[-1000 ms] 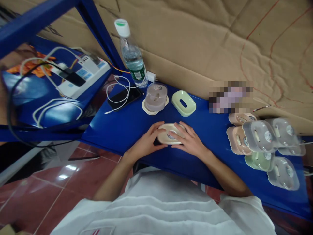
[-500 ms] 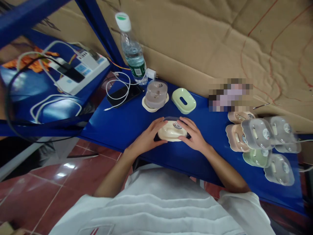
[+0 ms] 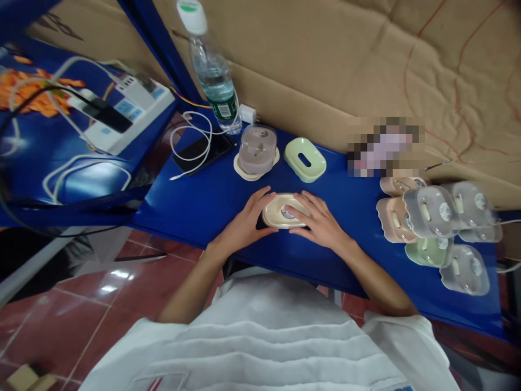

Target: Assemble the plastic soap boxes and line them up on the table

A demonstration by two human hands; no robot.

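A cream soap box [image 3: 277,218] with a clear lid and a round sticker is between my two hands over the blue table, close to its front edge. My left hand [image 3: 250,218] grips the box's left end, fingertips on top and thumb along the near side. On the right end is my right hand [image 3: 321,221], its thumb at the near side and one finger lying over the sticker. Just beyond them sit a pale green soap dish [image 3: 315,167] with a slot and a clear lid [image 3: 258,149] resting on a cream tray [image 3: 245,172].
Several lidded soap boxes [image 3: 431,212] are piled at the right. Toward the back left stand a water bottle [image 3: 215,81] and a phone [image 3: 220,147] with a white cable [image 3: 173,144]. A power strip [image 3: 134,117] lies on the left shelf. Cardboard [image 3: 305,65] lines the back.
The box has tipped so more of its lid top faces me. My right hand's finger has moved onto the sticker. The whole view has shifted slightly.
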